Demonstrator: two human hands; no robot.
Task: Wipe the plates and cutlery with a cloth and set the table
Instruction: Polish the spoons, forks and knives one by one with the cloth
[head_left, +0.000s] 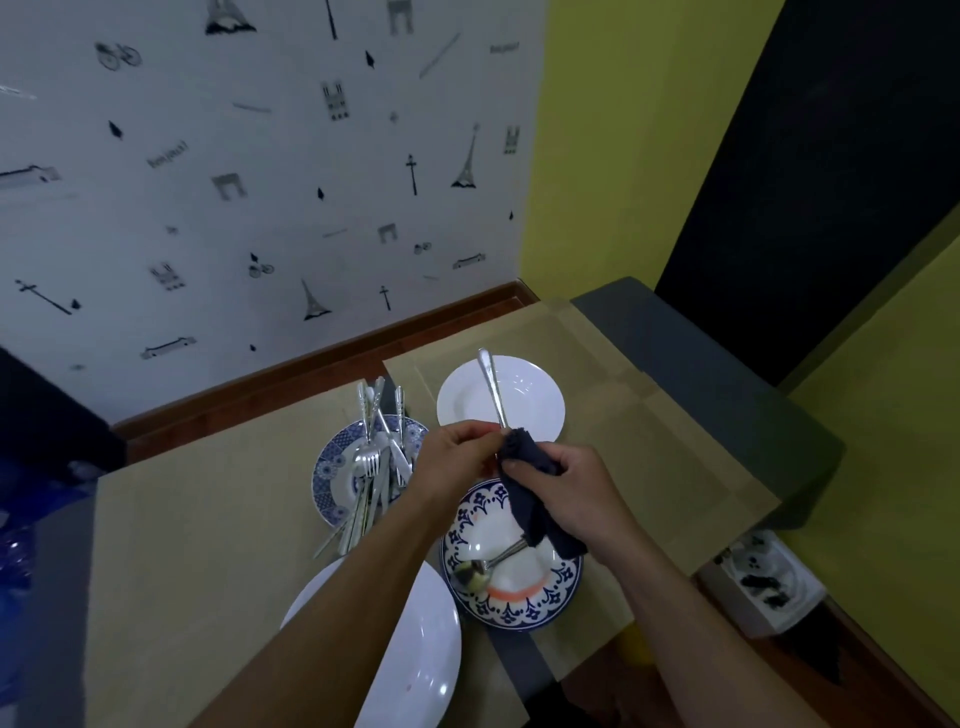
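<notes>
1. Worktop (208, 519) covered in brown paper fills the middle of the view, ending at a patterned wall on the far side.
2. Four plates sit on it. A large white plate (415, 649) is at the near left and a flower-rimmed plate (519, 608) just right of it. A blue patterned plate (332, 467) is at the far left and a small white plate (524, 395) at the far right.
3. The hands meet above the gap between the two right-side plates. The left hand (452, 457) pinches one piece of cutlery (493, 389). The right hand (576, 488) grips a dark cloth (524, 483) bunched round that piece's lower part, and the cloth's tail hangs over the flower-rimmed plate.
4. A cutlery heap (374, 467) lies across the blue patterned plate.
5. The held piece is tilted, its handle pointing far over the small white plate. Its working end is hidden, so fork or spoon cannot be told.
6. A spoon (483, 566) lies in the flower-rimmed plate, bowl toward the near left.
7. The step in hand looks like wiping cutlery. The next move likely calls for drawing the cloth along the handle with the left pinch kept firm, then laying the piece beside a plate.
</notes>
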